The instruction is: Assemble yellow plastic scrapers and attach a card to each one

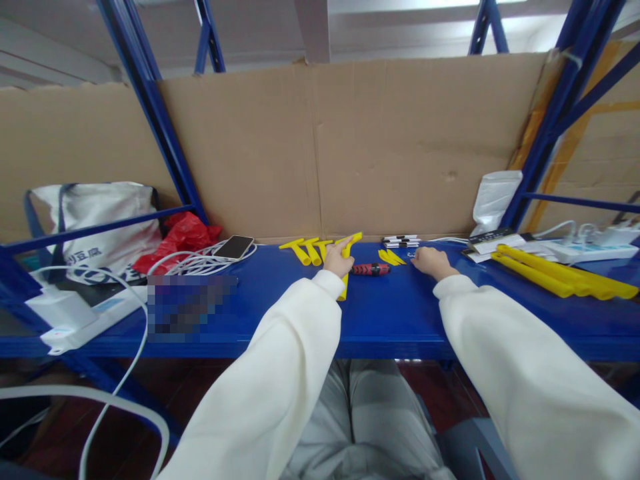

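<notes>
A person [375,413] in white sleeves [295,340] works at a blue bench [390,313], the left hand's [340,259] grip closed around a yellow T-shaped tool [343,289] beside a red-and-black handle [371,269]. The right hand [434,263] curls near yellow strips [391,257]; from here, I cannot tell whether its grip holds anything.

Across in front of you runs a blue bench top [390,310], and on its left you have a white power strip [103,321], a red plastic bag [183,237], a coil of white cable [197,263] and a phone [235,247] at the coil's edge. Near your middle lie yellow T-shaped pieces [301,253] in a row, a red-and-black tool [371,269], small yellow strips [388,258] and black-and-white packets [401,242]. To your right rest long yellow tubes [537,275], with a second power strip [593,252] behind them.
</notes>
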`<state>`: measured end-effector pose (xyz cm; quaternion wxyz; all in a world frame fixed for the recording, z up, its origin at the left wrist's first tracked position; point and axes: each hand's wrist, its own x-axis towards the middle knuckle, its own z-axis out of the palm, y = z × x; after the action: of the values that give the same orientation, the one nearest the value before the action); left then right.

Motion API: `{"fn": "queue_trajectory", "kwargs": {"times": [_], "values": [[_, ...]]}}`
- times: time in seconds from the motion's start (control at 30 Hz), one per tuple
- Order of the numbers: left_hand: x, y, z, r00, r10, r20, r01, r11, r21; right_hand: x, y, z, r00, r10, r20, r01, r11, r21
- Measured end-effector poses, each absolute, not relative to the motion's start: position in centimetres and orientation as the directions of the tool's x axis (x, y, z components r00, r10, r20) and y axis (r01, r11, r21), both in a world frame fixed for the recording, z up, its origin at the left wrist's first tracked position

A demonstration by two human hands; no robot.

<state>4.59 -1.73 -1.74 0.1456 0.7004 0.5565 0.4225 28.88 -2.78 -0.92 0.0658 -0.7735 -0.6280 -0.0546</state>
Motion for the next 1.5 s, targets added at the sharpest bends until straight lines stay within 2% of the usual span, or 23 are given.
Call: {"fn": "queue_trajectory", "kwargs": {"times": [0.17,0.37,0.53,0.73,1.27,1.37,1.5], "values": [[4.6,-1.2,-2.0,-0.008,0.918,0.397,0.547,-0.329,0.77,28.7,-2.8,-0.9,0.2,0.971,0.129,0.98,-0.197,-0.037],[4.5,-0.8,-2.2,0.014,0.921,0.389,0.45,-0.353,0.82,28.8,-2.5,-1.1,0.172,0.98,0.101,0.985,-0.17,-0.025],[4.8,-1.5,-1.8,0.04,0.964,0.263,0.391,-0.257,0.884,28.9,-2.1,-1.3,0.147,0.984,0.103,0.988,-0.151,0.031],[5.4,-2.3,-1.2,0.055,0.983,0.173,0.229,-0.181,0.956,28.9,-2.0,-1.3,0.086,0.991,0.103,0.993,-0.094,0.077],[5.6,-2.7,-0.6,0.17,0.985,0.008,-0.007,-0.007,1.0,29.6,-1.3,-1.8,0.055,0.989,0.14,0.998,-0.057,0.011],[5.5,-2.6,-0.7,0.214,0.977,0.002,-0.028,0.004,1.0,29.8,-0.9,-2.1,0.021,0.975,0.223,0.997,-0.005,-0.072],[5.4,-2.8,-0.7,0.263,0.965,0.01,-0.06,0.006,0.998,29.0,-0.3,-2.7,-0.003,0.896,0.444,0.895,0.201,-0.398]]}}
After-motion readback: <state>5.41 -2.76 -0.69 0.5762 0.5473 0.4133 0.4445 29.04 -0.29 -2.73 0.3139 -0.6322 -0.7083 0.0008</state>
